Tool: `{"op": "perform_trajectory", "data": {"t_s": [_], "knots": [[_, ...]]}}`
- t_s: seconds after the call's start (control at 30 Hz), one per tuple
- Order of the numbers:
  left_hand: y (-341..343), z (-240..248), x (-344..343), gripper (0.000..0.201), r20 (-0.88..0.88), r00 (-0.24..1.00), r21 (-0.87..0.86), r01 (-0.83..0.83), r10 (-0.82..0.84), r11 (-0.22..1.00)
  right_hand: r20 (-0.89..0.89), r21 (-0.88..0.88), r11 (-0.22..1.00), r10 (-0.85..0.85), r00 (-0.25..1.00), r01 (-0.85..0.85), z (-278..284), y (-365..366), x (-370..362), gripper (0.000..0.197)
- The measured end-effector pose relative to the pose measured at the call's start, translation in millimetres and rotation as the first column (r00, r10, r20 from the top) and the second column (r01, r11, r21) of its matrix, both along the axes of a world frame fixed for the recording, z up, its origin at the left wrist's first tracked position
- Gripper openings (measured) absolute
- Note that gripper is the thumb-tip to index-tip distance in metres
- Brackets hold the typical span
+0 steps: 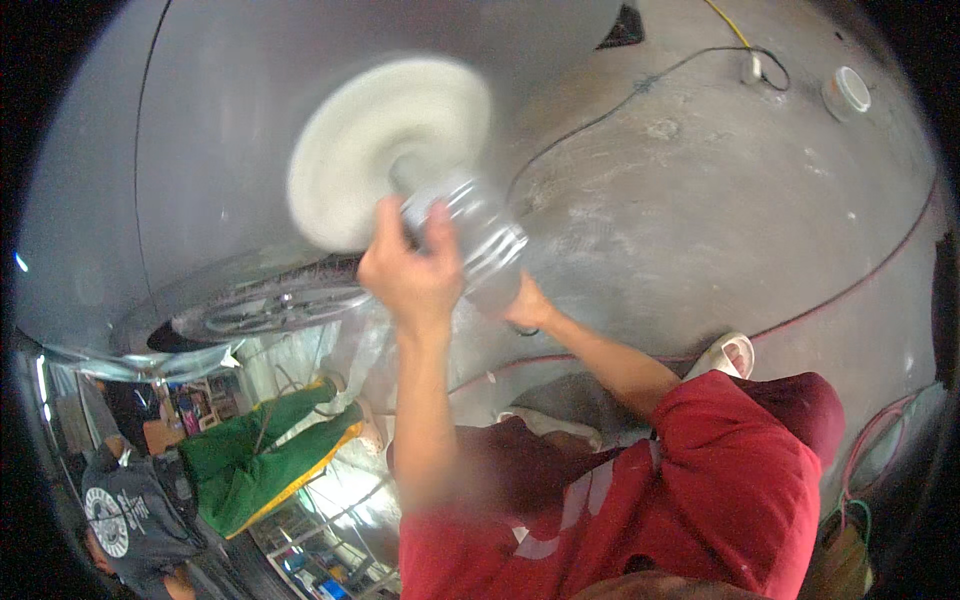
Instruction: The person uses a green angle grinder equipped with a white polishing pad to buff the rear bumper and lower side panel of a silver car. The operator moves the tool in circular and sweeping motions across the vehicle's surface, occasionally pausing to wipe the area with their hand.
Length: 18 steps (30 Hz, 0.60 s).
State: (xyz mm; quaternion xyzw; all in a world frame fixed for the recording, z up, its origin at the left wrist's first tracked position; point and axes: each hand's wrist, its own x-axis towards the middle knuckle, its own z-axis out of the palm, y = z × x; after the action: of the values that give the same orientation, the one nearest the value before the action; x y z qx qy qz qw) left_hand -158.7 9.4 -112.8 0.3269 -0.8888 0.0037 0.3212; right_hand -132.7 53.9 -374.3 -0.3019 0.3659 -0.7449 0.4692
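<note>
A power polisher (480, 235) with a round white pad (330, 165) is in my hands, the pad up against or just off the grey car body panel (215, 130); I cannot tell which. My left hand (415, 270) is wrapped round the polisher close behind the pad, thumb and fingers curled on it. Farther back, my right hand (530, 303) grips the rear of the machine, its fingers mostly hidden by the body. The pad and tool are blurred. A dark cord (570, 135) trails away from behind the polisher over the floor.
Below the panel is a car wheel (270, 312). A white tub (847, 94) and a yellow cord (728, 22) lie at the far right. A red hose (830, 303) crosses the floor near my feet. Another person (130, 510) in green trousers is at the lower left.
</note>
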Motion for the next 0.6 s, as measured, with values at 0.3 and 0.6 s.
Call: {"op": "perform_trajectory", "data": {"t_s": [0.3,0.6], "knots": [[47,-36,-144,0.045,0.35,0.932,0.052,0.087,-0.1,0.995,-0.033,0.1,0.993,-0.055,0.998,0.058,3,27,-82,0.064],[37,-11,-29,0.035,0.319,0.942,-0.129,-0.068,0.106,0.989,-0.117,0.214,0.888,0.436,0.892,-0.406,-6,2,-1,0.084]]}}
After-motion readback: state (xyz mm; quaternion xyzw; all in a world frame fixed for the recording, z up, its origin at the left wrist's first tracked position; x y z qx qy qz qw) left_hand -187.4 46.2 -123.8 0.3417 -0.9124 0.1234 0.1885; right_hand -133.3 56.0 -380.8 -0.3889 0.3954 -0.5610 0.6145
